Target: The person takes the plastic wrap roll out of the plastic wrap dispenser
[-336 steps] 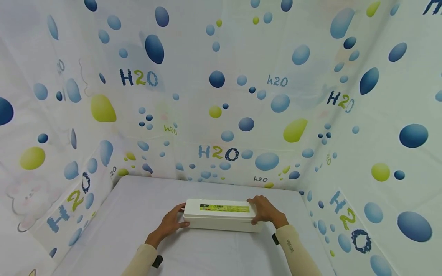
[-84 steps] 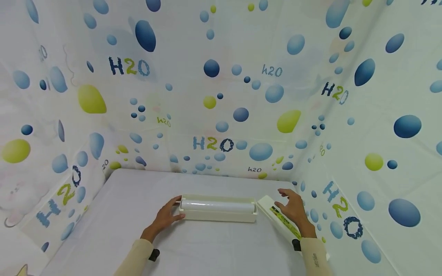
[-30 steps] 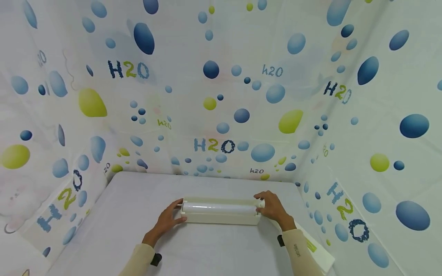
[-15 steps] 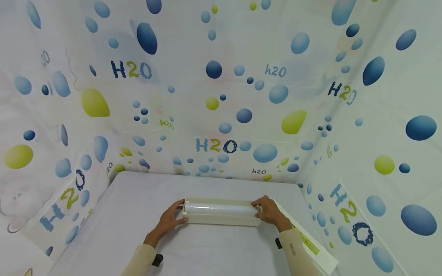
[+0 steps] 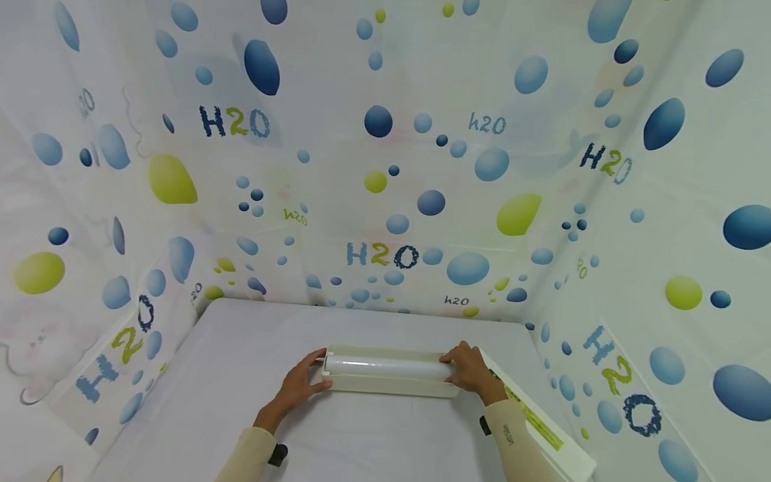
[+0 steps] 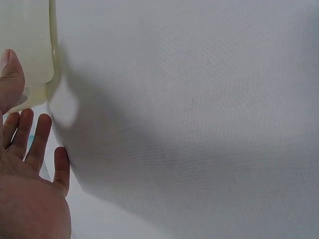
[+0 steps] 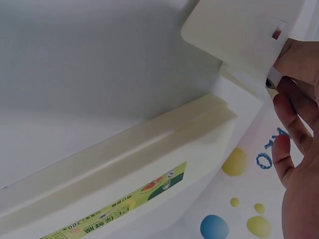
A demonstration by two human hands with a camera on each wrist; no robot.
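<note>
A long cream cling film box (image 5: 394, 386) stands lidless across the middle of the table, with a glossy roll of cling film (image 5: 385, 365) lying in it. My left hand (image 5: 294, 388) holds the box's left end, thumb at the front corner and fingers reaching to the back; in the left wrist view the thumb lies by the box wall (image 6: 25, 45). At the other end, the fingers of my right hand (image 5: 474, 372) curl over the roll's right end, the thumb low near the box's front corner. The right wrist view shows those fingers close at the box end (image 7: 244, 30).
The box lid (image 5: 557, 435), with a yellow-green label (image 7: 119, 209), lies slanted to the right, partly under my right forearm. A white cloth covers the table (image 5: 361, 442). White curtains (image 5: 337, 201) printed with drops and "H2O" surround it on three sides.
The lid, on the box at first, has come off and lies to the right. My right hand has moved from the lid onto the roll's right end. My left hand has stayed at the box.
</note>
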